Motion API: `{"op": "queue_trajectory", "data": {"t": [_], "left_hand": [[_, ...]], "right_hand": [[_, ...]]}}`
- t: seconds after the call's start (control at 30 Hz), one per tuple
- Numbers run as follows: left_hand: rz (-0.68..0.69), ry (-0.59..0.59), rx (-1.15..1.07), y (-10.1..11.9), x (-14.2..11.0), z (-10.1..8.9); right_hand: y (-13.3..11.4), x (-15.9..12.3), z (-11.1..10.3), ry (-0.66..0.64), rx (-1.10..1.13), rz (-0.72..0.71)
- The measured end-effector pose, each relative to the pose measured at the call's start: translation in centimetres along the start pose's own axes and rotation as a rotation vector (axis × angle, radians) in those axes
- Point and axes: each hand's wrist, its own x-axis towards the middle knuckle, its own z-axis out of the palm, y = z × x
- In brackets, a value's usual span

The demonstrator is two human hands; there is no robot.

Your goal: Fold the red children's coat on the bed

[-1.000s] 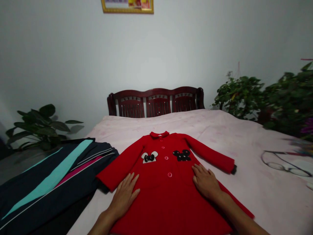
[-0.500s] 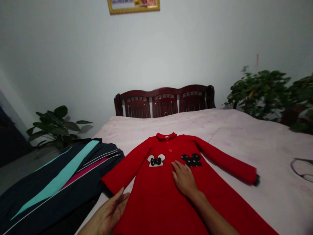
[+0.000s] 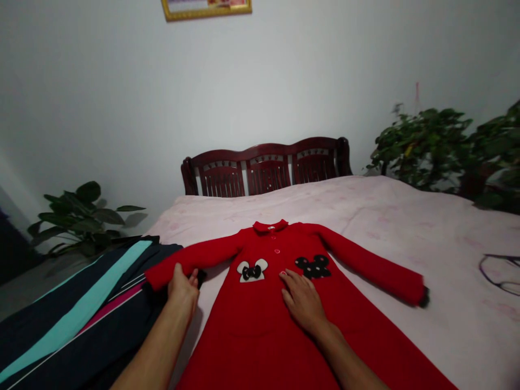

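Observation:
A small red coat [image 3: 280,325] with two mouse-shaped patches lies face up on the pink bedspread [image 3: 365,211], sleeves spread to both sides. My left hand [image 3: 182,284] is closed on the cuff end of the coat's left sleeve [image 3: 190,261], which it holds out toward the dark clothes. My right hand [image 3: 303,300] lies flat, fingers stretched out, on the coat's chest between the two patches.
A pile of dark clothes with teal and pink stripes [image 3: 77,319] lies at the left. A dark wooden bench back [image 3: 264,168] stands behind the bed. Leafy plants stand at the left [image 3: 77,216] and the right [image 3: 430,146]. Spectacles [image 3: 498,268] lie at the right edge.
My left hand left the coat's front, took the left sleeve's cuff and drew it outward. My right hand slid from the coat's right side to its middle.

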Motion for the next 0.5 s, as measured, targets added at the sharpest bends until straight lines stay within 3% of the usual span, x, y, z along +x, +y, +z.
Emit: {"op": "queue_trajectory", "data": {"t": [0.07,0.13,0.2,0.27,0.37,0.5], "left_hand": [[0.15,0.136,0.065,2.7,1.3,1.3],[0.327,0.171,0.148,5.5,2.4,3.1],[0.498,0.121,0.257,7.7,2.7,5.5],[0.663,0.001,0.392,8.6,2.1,8.5],[0.874,-0.288,0.646,6.5,-0.3,13.2],[0.95,-0.702,1.029,-0.9,-3.7,16.9]], "right_hand": [[0.0,0.0,0.0,0.003,0.003,0.008],[-0.1,0.1,0.1,0.011,0.005,0.018],[-0.2,0.1,0.2,0.019,0.004,0.025],[-0.4,0.1,0.2,0.022,0.003,0.03],[-0.5,0.2,0.2,0.021,0.008,0.041],[-0.4,0.1,0.1,0.027,0.031,0.029]]}}
